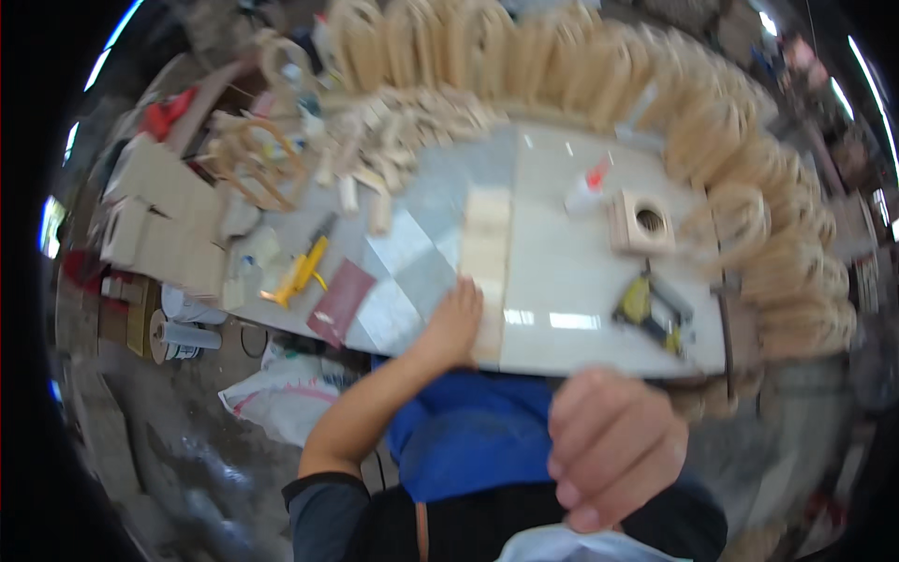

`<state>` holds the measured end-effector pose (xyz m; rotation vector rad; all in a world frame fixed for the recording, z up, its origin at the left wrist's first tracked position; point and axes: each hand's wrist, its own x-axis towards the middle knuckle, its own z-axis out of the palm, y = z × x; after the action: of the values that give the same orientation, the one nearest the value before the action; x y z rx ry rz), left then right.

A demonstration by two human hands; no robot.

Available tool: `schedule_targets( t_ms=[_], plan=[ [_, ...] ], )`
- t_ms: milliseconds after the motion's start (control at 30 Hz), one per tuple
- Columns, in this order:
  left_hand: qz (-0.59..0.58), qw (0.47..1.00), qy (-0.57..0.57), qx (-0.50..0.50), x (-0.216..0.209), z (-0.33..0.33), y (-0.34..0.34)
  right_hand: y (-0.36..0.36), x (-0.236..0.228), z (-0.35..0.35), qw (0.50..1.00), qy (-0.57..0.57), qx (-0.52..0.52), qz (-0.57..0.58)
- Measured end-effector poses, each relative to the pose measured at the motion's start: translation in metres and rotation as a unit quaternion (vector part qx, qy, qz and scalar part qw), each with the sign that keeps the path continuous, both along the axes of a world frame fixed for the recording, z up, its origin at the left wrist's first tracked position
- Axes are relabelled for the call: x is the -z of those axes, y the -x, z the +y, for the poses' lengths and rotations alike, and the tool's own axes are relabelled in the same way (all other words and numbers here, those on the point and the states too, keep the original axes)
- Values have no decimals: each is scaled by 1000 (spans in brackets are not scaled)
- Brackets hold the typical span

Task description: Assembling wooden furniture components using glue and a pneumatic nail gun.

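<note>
My left hand (pixel 456 323) lies with its fingers stretched out on a pale wooden board (pixel 485 234) near the front edge of the table. Raised close to the camera, my right hand (pixel 613 445) is blurred, its fingers curled into a pinch. Its fingertips meet the edge of a pale cloth (pixel 585 546) at the bottom of the view and seem to grip it. To the left of the board are a maroon sheet (pixel 342 302) and a yellow gun-shaped tool (pixel 302 273). A yellow-green and black power tool (pixel 651 314) rests on the right side.
Rows of looped wooden frames (pixel 581 66) line the table's far and right edges. Loose wooden pieces (pixel 384 140) are heaped at the back left. A red-capped bottle (pixel 587 192) and a wooden box with a round hole (pixel 641 225) stand right. A white sack (pixel 281 398) lies on the floor.
</note>
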<state>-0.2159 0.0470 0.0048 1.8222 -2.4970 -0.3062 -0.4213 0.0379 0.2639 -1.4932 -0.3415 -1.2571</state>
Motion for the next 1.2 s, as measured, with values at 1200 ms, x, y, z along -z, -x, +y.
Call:
schedule_targets(
  t_ms=[1200],
  plan=[
    [-100, 994, -32, -23, -20, 5, 38, -3, 258, -258, 586, -789, -110, -148]
  ],
)
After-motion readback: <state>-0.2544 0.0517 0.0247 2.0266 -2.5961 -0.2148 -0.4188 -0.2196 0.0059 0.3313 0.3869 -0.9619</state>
